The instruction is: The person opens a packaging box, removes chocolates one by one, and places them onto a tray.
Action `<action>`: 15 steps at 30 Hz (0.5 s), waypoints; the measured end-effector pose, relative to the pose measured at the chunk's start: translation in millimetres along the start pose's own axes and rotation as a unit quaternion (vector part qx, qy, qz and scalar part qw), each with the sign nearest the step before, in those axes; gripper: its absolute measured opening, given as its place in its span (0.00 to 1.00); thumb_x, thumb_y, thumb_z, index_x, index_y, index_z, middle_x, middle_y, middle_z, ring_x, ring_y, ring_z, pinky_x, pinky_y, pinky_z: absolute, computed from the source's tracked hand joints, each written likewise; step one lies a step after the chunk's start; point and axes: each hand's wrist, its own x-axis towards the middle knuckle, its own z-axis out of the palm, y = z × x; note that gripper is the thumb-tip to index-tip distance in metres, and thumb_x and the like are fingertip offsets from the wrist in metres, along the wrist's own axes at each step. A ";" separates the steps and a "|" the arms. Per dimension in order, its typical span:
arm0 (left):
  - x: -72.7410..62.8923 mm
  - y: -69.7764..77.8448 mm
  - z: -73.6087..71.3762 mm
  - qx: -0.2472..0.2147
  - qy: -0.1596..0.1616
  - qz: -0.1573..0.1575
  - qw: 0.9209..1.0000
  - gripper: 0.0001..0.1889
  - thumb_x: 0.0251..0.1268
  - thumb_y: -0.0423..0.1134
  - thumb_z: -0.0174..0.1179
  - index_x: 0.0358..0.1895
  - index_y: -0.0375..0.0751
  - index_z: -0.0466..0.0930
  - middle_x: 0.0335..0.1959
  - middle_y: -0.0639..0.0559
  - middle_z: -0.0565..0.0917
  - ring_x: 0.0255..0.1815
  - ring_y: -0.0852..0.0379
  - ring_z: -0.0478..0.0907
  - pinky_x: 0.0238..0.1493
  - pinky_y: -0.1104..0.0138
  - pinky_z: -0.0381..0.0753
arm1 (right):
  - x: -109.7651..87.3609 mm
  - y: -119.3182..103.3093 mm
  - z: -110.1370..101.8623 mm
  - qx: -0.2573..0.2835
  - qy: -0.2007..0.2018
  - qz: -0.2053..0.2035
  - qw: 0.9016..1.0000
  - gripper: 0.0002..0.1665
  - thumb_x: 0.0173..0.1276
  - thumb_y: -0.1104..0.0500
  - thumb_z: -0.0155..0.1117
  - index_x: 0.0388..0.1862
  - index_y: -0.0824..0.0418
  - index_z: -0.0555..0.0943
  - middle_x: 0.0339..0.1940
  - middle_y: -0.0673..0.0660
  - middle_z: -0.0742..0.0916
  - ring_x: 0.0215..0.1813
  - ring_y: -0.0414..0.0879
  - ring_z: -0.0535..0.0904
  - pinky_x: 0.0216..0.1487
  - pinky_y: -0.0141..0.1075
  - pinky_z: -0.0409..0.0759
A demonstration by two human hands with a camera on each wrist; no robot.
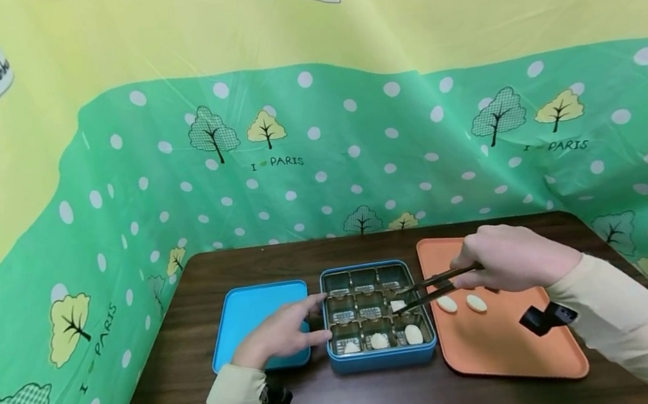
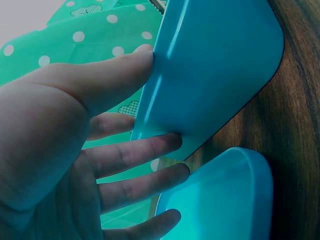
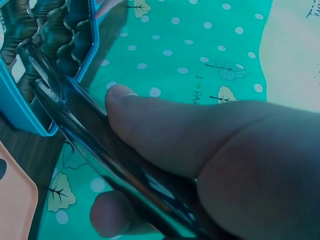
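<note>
A blue box (image 1: 383, 359) with a clear divided insert stands on the table. White pieces lie in its front compartments, including an oval one (image 1: 414, 334) at front right. My right hand (image 1: 514, 257) grips dark tongs (image 1: 431, 295), whose tips reach into the middle-row right compartment with a gap between them. Beside the tips lies a small white piece (image 3: 18, 68); the tips do not appear closed on it. My left hand (image 1: 281, 334), its fingers extended, touches the box's left side; in the left wrist view the thumb (image 2: 135, 65) rests against the rim.
Right of the box, an orange tray (image 1: 497, 350) holds white oval pieces (image 1: 476, 303) and something dark, partly hidden under my right hand. A shallow blue lid or tray (image 1: 264, 305) lies left of the box. A patterned green and yellow cloth (image 1: 358, 176) hangs behind the table.
</note>
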 end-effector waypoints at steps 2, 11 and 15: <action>0.6 0.6 -0.3 -0.002 0.000 0.000 1.000 0.41 0.74 0.52 0.67 0.83 0.42 0.61 0.67 0.45 0.81 0.69 0.45 0.78 0.66 0.47 0.79 | 1.9 -0.5 0.9 -0.006 -0.003 0.004 1.000 0.14 0.72 0.49 0.74 0.25 0.37 0.85 0.13 0.35 0.76 0.16 0.31 0.69 0.18 0.31 0.67; 1.2 0.5 -1.0 0.012 -0.002 -0.002 1.000 0.40 0.75 0.54 0.66 0.83 0.43 0.61 0.69 0.44 0.80 0.69 0.44 0.77 0.66 0.47 0.79 | 10.6 -5.5 3.6 -0.033 -0.003 0.000 0.999 0.14 0.69 0.50 0.76 0.23 0.39 0.85 0.16 0.35 0.77 0.19 0.33 0.67 0.20 0.31 0.65; 0.7 0.6 -1.3 0.015 -0.002 -0.003 1.000 0.41 0.75 0.54 0.66 0.83 0.43 0.61 0.69 0.43 0.79 0.70 0.44 0.77 0.66 0.46 0.79 | 15.0 -9.5 4.3 -0.050 -0.009 0.009 0.999 0.15 0.68 0.49 0.77 0.22 0.39 0.84 0.17 0.37 0.77 0.21 0.36 0.68 0.21 0.32 0.66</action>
